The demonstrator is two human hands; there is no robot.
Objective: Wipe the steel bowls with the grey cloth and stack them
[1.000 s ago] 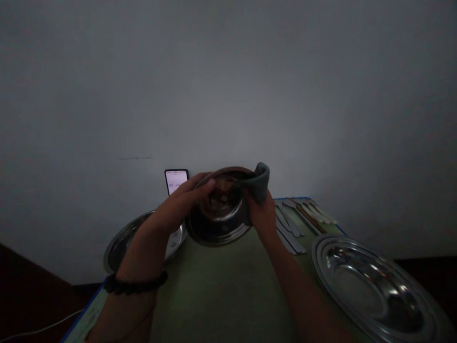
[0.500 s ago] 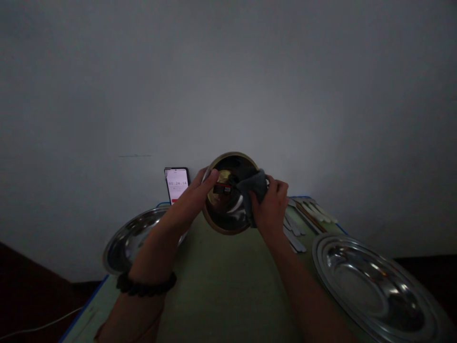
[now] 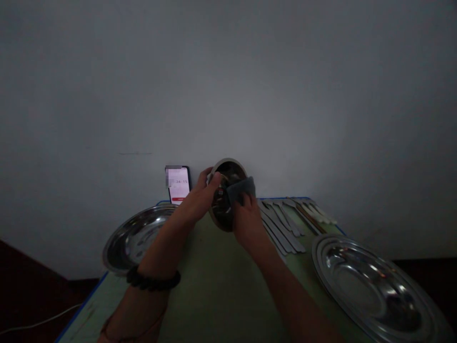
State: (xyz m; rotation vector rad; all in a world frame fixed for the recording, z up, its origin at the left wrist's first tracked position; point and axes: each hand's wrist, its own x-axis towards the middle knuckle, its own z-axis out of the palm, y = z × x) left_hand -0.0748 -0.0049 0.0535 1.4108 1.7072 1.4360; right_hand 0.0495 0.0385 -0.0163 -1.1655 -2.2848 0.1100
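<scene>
A shiny round metal bowl (image 3: 229, 167) is held up over the table, tilted so that its inside faces me. My left hand (image 3: 202, 193) grips its left rim, thumb inside and fingers behind. In my right hand (image 3: 247, 214) is a grey-blue cloth (image 3: 242, 187), pressed against the right part of the bowl's inside. A small dark label shows inside the bowl between the hands. Part of the bowl's inner surface is hidden by the cloth and my right hand.
A large metal basin (image 3: 123, 243) stands at left, partly behind my left forearm. Upright against the wall is a phone (image 3: 179, 185) with a timer. Several metal utensils (image 3: 283, 228) lie at right on the green table (image 3: 228, 295), beyond an oval metal tray (image 3: 360, 286).
The bowl has turned to face more to the right. My right hand has moved left with the cloth, from the right rim into the bowl, uncovering more utensils.
</scene>
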